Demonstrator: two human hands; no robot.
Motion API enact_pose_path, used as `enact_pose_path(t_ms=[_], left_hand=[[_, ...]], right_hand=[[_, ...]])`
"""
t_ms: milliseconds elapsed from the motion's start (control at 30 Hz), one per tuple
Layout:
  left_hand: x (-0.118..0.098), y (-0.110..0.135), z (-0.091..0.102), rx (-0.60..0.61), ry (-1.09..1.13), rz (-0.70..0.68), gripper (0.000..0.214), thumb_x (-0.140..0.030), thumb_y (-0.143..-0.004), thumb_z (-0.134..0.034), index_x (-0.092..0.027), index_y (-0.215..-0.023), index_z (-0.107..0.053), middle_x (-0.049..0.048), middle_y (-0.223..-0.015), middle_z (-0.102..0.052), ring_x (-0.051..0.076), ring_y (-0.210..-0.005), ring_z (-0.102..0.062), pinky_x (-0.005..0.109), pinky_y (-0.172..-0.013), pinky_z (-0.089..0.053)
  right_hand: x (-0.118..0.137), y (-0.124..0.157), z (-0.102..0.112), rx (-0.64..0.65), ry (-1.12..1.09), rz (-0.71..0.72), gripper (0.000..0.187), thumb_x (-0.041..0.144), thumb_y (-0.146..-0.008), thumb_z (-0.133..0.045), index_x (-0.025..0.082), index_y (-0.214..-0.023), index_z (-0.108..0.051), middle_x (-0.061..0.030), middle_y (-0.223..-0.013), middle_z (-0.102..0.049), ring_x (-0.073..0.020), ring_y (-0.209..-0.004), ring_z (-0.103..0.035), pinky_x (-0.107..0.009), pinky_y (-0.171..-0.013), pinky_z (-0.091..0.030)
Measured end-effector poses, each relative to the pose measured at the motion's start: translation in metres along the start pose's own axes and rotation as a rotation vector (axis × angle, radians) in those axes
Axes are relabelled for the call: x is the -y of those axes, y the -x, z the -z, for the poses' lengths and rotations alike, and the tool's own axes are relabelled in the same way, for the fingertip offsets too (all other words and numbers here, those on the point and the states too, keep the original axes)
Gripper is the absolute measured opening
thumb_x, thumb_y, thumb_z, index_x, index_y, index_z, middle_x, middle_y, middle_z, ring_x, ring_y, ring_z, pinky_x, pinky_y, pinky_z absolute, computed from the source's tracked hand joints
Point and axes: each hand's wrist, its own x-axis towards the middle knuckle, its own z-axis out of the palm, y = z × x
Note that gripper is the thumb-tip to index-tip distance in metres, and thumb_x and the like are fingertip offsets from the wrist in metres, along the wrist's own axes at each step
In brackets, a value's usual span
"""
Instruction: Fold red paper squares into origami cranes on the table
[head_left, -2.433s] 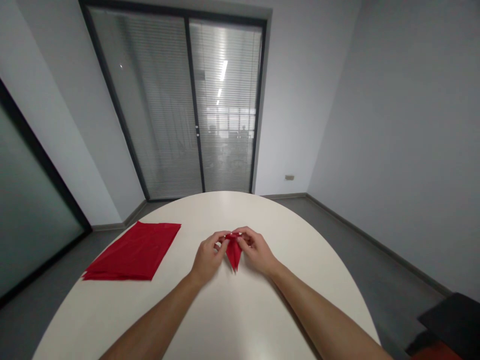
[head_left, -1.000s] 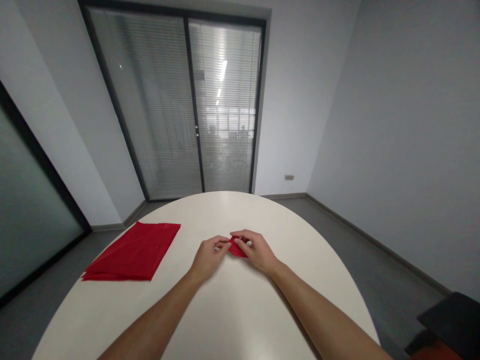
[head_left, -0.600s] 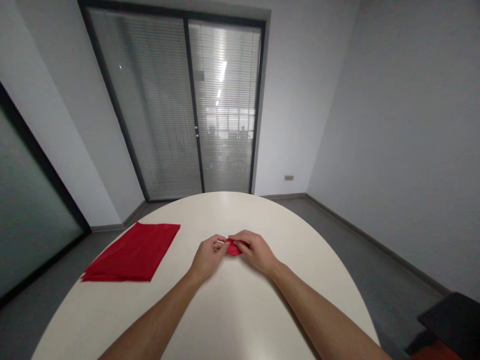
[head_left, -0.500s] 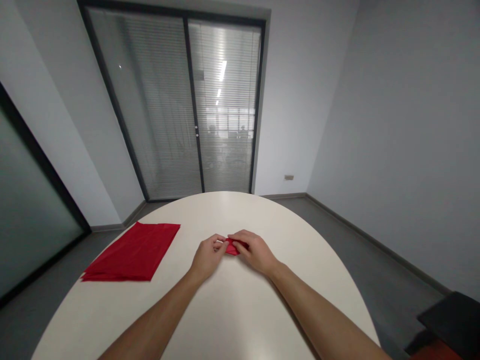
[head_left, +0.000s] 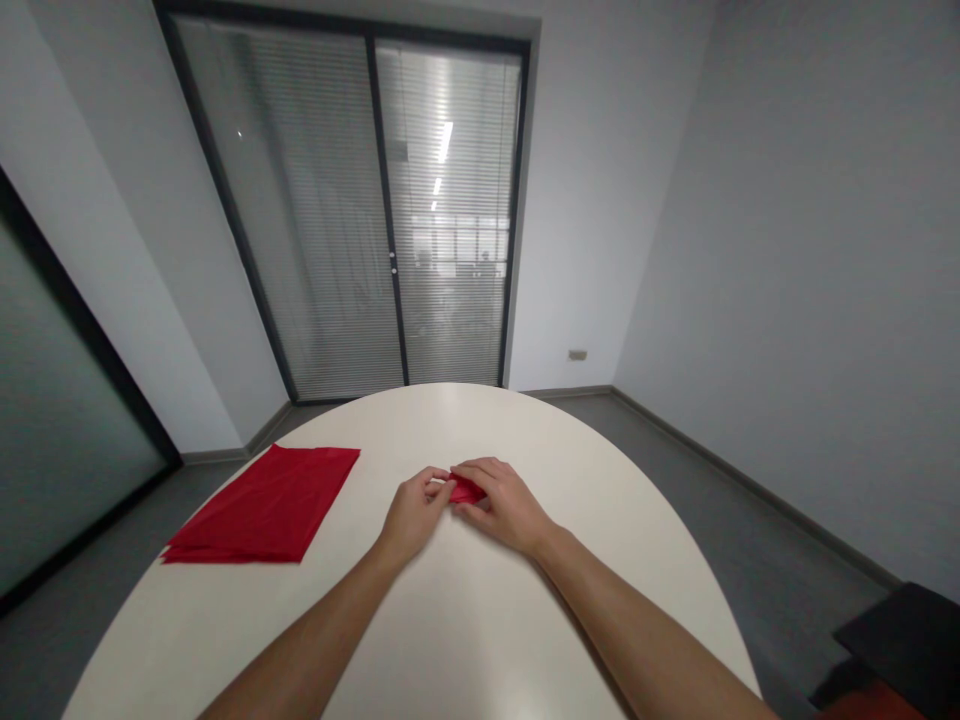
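Note:
Between my hands, near the middle of the table, is a small folded red sheet (head_left: 466,489); whether it is paper or thin cloth I cannot tell. My left hand (head_left: 418,508) pinches its left end with thumb and fingertips. Around the right side curls my right hand (head_left: 504,502), its fingers along the far edge and its thumb at the near edge. The fingers hide much of the folded sheet. Off to the left lies a flat stack of larger red sheets (head_left: 270,505), slightly uneven at its near left corner, with neither hand touching it.
The round white table (head_left: 442,630) spans the front of the view. Beyond it stand a dark-framed glass partition with blinds (head_left: 330,220) and pale walls (head_left: 810,250). A black chair part (head_left: 907,635) shows at the lower right, beside the table.
My right thumb has slid off the top of the folded sheet to its near edge, and the right fingers have shifted slightly left. The left hand and the stack look unmoved.

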Motion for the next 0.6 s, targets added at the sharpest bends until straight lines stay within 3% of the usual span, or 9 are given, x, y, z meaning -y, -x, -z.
enact_pose_path(t_ms=[333, 600], left_hand=[[0.0050, -0.0019, 0.0001, 0.018, -0.046, -0.012, 0.030, -0.043, -0.089, -0.059, -0.017, -0.104, -0.064, 0.0060, -0.083, -0.078, 0.021, -0.075, -0.073, 0.027, -0.067, -0.051], [0.0031, -0.0018, -0.0007, 0.039, -0.038, -0.062, 0.028, -0.033, -0.090, -0.055, -0.017, -0.110, -0.065, 0.0081, -0.095, -0.078, 0.021, -0.083, -0.073, 0.032, -0.078, -0.055]], right_hand=[[-0.0032, 0.0001, -0.0026, -0.014, 0.031, 0.024, 0.043, 0.031, -0.090, -0.070, 0.023, -0.132, -0.063, -0.0086, -0.129, -0.068, -0.0258, -0.117, -0.061, -0.043, -0.101, -0.047], [-0.0053, 0.0018, -0.0034, -0.021, 0.022, -0.065, 0.036, 0.027, -0.095, -0.062, 0.025, -0.131, -0.066, -0.0070, -0.135, -0.066, -0.0247, -0.122, -0.063, -0.042, -0.105, -0.050]])
